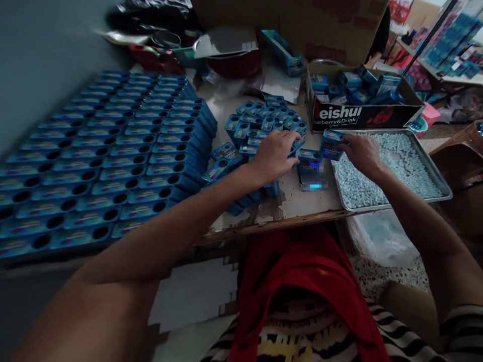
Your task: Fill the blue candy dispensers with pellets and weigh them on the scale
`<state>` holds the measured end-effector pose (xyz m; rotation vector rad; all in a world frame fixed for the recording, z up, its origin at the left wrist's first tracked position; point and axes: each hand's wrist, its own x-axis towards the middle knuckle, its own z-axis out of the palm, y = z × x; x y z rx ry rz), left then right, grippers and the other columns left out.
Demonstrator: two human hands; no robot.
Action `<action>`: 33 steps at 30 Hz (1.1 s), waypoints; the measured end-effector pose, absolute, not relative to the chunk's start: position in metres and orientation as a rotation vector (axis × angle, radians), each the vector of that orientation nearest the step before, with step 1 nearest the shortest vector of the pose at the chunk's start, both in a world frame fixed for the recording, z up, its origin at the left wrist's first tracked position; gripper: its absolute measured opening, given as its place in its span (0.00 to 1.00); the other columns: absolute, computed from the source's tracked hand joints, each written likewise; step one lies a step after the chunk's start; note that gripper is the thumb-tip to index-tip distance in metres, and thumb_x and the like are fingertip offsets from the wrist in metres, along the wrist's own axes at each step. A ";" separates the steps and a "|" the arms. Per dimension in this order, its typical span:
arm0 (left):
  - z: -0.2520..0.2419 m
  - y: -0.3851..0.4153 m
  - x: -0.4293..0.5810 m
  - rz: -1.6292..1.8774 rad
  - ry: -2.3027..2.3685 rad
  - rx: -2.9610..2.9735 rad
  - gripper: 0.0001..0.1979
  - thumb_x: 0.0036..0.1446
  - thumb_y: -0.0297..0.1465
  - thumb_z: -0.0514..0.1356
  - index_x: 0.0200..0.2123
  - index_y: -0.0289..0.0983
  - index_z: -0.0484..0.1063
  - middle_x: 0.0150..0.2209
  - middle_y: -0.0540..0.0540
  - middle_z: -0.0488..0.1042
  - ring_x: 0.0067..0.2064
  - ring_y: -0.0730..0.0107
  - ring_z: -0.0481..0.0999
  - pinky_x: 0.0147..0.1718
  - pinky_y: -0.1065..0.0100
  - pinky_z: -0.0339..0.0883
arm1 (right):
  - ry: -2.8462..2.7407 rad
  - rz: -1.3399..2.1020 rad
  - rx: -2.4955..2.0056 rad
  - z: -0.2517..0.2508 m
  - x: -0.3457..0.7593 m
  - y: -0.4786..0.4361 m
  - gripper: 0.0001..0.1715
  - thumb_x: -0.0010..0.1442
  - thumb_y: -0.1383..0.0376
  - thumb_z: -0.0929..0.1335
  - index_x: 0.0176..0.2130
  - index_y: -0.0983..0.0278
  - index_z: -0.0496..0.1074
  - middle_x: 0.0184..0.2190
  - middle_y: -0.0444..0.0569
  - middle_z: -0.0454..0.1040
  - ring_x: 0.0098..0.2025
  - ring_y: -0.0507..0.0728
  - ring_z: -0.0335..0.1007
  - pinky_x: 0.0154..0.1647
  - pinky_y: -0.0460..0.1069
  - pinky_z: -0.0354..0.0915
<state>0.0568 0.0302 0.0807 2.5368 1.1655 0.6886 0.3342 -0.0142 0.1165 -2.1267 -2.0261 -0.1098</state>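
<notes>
My right hand (362, 152) pinches a small blue printed box (332, 145) at the near left corner of a metal tray (341, 201) of pale blue pellets (396, 166). My left hand (275, 155) is over a loose cluster of similar blue boxes (245, 123), its thumb and fingers apart; whether it touches one is hard to tell. Between the hands, another blue box (312, 173) is on the worn table (294, 206). Many of the clustered boxes show a dark round hole in the top.
Rows of blue boxes (113, 146) with holes fill the left side. Behind the tray stands a black carton (362, 119) holding more boxes. A red bowl (236, 63) and a long blue box (283, 50) are at the back. Another person's hand (373, 59) shows beyond the carton.
</notes>
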 end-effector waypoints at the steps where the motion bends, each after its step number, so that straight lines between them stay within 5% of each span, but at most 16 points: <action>1: 0.077 0.036 0.065 0.646 1.149 2.565 0.26 0.57 0.31 0.71 0.58 0.39 0.74 0.59 0.41 0.79 0.59 0.50 0.73 0.60 0.51 0.68 | -2.025 -0.108 -2.120 0.114 0.337 -0.013 0.14 0.69 0.58 0.70 0.44 0.60 0.85 0.36 0.55 0.83 0.42 0.66 0.76 0.42 0.55 0.61; 7: 0.057 0.072 0.107 0.320 1.092 2.674 0.30 0.47 0.30 0.77 0.55 0.38 0.76 0.57 0.39 0.81 0.64 0.43 0.72 0.62 0.50 0.64 | -2.014 -0.085 -2.115 0.108 0.348 -0.001 0.16 0.71 0.57 0.69 0.50 0.59 0.85 0.40 0.55 0.85 0.42 0.65 0.77 0.41 0.55 0.61; 12: 0.079 0.067 0.110 0.050 0.918 2.746 0.16 0.56 0.25 0.68 0.50 0.38 0.80 0.50 0.42 0.84 0.57 0.49 0.80 0.61 0.54 0.67 | -2.134 -0.103 -2.210 0.109 0.333 0.009 0.19 0.75 0.58 0.65 0.53 0.62 0.84 0.48 0.59 0.87 0.46 0.65 0.80 0.41 0.54 0.59; 15: 0.107 0.049 0.085 0.250 0.991 2.662 0.18 0.58 0.26 0.65 0.52 0.40 0.82 0.52 0.43 0.84 0.55 0.51 0.82 0.54 0.59 0.72 | -2.312 -0.019 -2.195 0.104 0.318 0.009 0.20 0.76 0.59 0.65 0.53 0.61 0.84 0.49 0.58 0.87 0.47 0.65 0.81 0.39 0.53 0.57; 20: 0.127 0.021 0.040 0.654 1.165 2.322 0.22 0.51 0.36 0.76 0.50 0.40 0.83 0.49 0.45 0.84 0.51 0.55 0.82 0.55 0.59 0.75 | -2.420 0.229 -2.102 0.082 0.304 0.002 0.18 0.74 0.56 0.67 0.49 0.59 0.85 0.44 0.56 0.88 0.46 0.65 0.81 0.39 0.53 0.57; 25: 0.099 -0.011 0.044 0.766 1.204 2.068 0.24 0.47 0.38 0.79 0.48 0.40 0.84 0.47 0.45 0.83 0.50 0.53 0.83 0.55 0.56 0.77 | -1.721 0.863 -1.771 0.064 0.327 0.010 0.06 0.64 0.62 0.75 0.42 0.62 0.81 0.30 0.46 0.77 0.33 0.55 0.70 0.37 0.48 0.60; 29: 0.071 -0.029 0.067 0.759 1.188 1.933 0.25 0.45 0.37 0.80 0.47 0.39 0.84 0.46 0.45 0.83 0.48 0.54 0.84 0.53 0.56 0.79 | -0.842 1.555 -1.517 0.064 0.361 0.010 0.03 0.63 0.72 0.71 0.35 0.66 0.75 0.27 0.45 0.72 0.27 0.50 0.64 0.30 0.44 0.64; 33: 0.054 -0.034 0.087 0.766 1.153 1.916 0.25 0.44 0.37 0.81 0.47 0.38 0.84 0.46 0.45 0.82 0.49 0.54 0.84 0.54 0.57 0.78 | -0.628 1.759 -1.451 0.070 0.377 -0.007 0.17 0.54 0.82 0.68 0.41 0.72 0.79 0.32 0.51 0.79 0.29 0.48 0.69 0.29 0.41 0.66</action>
